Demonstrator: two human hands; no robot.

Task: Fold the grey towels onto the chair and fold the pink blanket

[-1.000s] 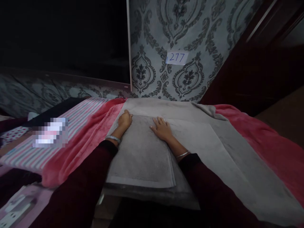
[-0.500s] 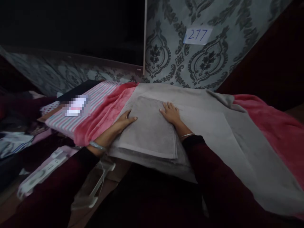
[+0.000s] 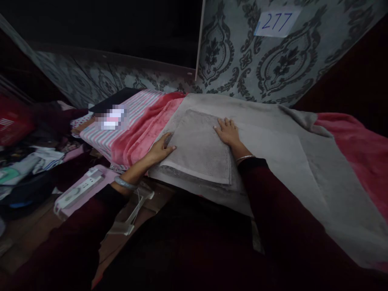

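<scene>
A folded grey towel (image 3: 200, 147) lies on a larger grey cloth (image 3: 273, 141) spread over the table. My left hand (image 3: 162, 149) rests at the towel's left edge, thumb stretched over its top and fingers apart. On the towel's upper right edge, my right hand (image 3: 229, 132) lies flat with spread fingers. Neither hand grips anything. Beneath the grey cloth, a pink-red blanket (image 3: 145, 137) shows at the left and again at the right.
A striped cloth (image 3: 106, 137) with a blurred phone-like object (image 3: 113, 118) covers the table's left end. A power strip (image 3: 80, 188) sits below on a pink surface. Clothes (image 3: 42, 159) are heaped at left. A dark screen (image 3: 121, 28) hangs behind.
The camera view has shifted, so the scene appears higher and further right. Both hands stay at the towel's edges, and the towel lies in about the same place on the cloth.
</scene>
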